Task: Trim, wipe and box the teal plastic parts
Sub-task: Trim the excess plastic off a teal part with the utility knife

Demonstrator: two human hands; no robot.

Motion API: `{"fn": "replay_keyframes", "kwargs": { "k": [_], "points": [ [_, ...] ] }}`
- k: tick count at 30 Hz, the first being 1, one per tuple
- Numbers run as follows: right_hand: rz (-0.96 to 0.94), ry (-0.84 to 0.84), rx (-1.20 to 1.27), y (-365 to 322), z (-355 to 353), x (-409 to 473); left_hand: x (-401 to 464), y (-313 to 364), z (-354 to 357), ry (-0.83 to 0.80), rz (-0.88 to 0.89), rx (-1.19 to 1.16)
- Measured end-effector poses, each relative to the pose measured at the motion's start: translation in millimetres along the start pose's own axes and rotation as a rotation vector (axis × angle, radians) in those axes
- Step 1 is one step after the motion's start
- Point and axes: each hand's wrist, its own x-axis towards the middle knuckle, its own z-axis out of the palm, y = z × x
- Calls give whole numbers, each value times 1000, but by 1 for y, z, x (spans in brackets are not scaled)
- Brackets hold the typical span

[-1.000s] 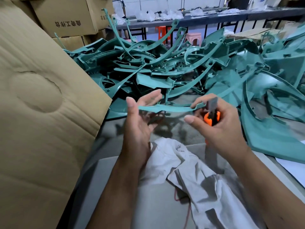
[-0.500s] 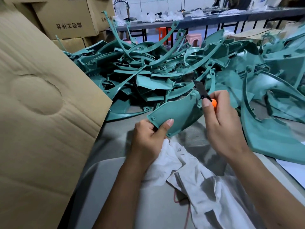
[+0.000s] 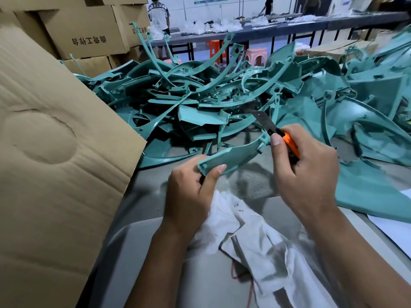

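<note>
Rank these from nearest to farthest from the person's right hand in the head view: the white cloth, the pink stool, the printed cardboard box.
From the right hand:
1. White cloth, just below, on the table.
2. Pink stool, beyond the pile.
3. Printed cardboard box, far upper left.

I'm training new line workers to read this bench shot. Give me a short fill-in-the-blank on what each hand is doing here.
1. The right hand grips a utility knife whose handle is ____ in colour.
2. The left hand holds one curved teal part by its ____ end.
3. The knife's blade points ____ from the person, toward the teal pile.
4. Below the hands lies a crumpled ____ cloth.

Missing words: orange; left; away; white
</note>
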Motion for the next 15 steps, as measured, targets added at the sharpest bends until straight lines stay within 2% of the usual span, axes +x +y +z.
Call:
{"fn": "replay_keyframes", "kwargs": {
  "k": [3, 6, 8, 12, 15],
  "points": [
    [-43, 96, 105, -1, -3, 0, 2, 20, -5, 51, 120, 10],
    [-113, 263, 213, -4, -6, -3, 4, 38, -7, 129, 321, 0],
    [-124, 293, 219, -7, -5, -5, 4, 37, -8, 196, 400, 39],
    [-74, 142, 174, -6, 3, -7, 2, 22, -15, 295, 234, 279],
    [-27, -16, 135, -5, 9, -5, 2, 12, -15, 241, 142, 245]
  ]
}}
